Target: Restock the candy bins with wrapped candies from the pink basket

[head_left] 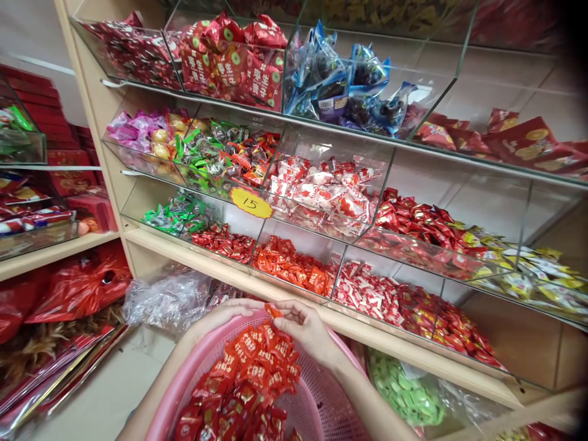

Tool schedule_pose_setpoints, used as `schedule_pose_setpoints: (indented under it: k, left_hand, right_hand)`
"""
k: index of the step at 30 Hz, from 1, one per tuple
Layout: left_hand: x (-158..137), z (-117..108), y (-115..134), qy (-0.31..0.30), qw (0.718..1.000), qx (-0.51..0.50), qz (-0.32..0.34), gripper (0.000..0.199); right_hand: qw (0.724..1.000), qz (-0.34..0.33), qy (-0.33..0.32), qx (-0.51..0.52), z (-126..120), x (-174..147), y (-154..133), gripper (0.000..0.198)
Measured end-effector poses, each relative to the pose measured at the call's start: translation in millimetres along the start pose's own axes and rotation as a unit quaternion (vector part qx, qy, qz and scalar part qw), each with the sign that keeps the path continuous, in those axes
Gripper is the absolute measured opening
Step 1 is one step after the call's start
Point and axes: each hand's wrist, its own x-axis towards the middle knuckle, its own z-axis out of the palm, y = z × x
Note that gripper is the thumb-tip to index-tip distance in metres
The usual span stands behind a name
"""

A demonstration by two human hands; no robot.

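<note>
A pink plastic basket (169,404) with mesh sides is in front of me, holding a heap of red wrapped candies (248,367). My left hand (227,315) is closed over the basket's far left rim, its fingertips partly hidden. Above the far rim, my right hand (303,327) pinches one small orange-red wrapped candy (272,310) between thumb and fingers. Just beyond both hands, a glass shelf bin holds similar orange-red candies (294,263).
Tiered glass bins of wrapped sweets fill the wooden shelf (399,334). A yellow price tag (250,203) reads 15. Clear plastic bags (165,300) and a bag of green sweets (404,389) lie beneath. Red plastic bags (82,285) are at the left.
</note>
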Motion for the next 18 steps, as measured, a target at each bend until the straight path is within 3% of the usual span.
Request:
schedule_pose_setpoints:
  k: [3,7,12,18]
  left_hand:
    - [0,-1,1,-0.010,1.000,0.000,0.002,0.034]
    - [-1,-3,1,-0.006,1.000,0.010,0.004,0.031]
    - [-5,-4,2,0.012,1.000,0.011,0.008,0.031]
    - [-3,-4,-1,0.021,0.999,0.039,-0.015,0.033]
  right_hand:
    - [0.976,-0.078,0.027,-0.201,-6,-2,14,0.030]
    - [0.895,-0.122,0.055,-0.425,-13,-8,15,0.026]
    - [0.852,-0.085,0.075,-0.510,-10,-13,11,0.020]
    - [0.862,-0.066,0.070,-0.498,-7,-14,16,0.015]
